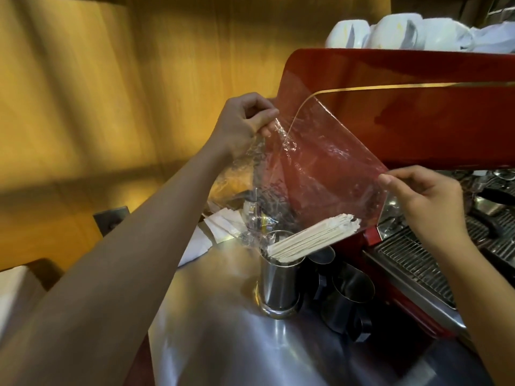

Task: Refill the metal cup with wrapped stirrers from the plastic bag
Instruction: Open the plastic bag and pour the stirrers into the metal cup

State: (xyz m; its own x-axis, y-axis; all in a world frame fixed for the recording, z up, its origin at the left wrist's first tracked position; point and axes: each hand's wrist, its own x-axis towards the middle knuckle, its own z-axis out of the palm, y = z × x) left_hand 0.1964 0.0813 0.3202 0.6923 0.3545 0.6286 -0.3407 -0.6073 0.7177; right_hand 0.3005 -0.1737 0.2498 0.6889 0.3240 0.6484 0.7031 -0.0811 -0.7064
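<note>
A clear plastic bag (320, 168) hangs tilted above the steel counter. My left hand (242, 126) pinches its upper left edge, and my right hand (426, 199) pinches its right edge. A bundle of white wrapped stirrers (312, 236) lies slanted in the bag's lower part, its lower end at the mouth of the shiny metal cup (278, 285). The cup stands upright on the counter directly under the bag.
A red espresso machine (404, 112) with a drip grate (412, 263) fills the right side, white cups (390, 32) on top. Two dark metal pitchers (348, 296) stand right of the cup. White napkins (223, 221) lie behind it. A wooden wall is at left.
</note>
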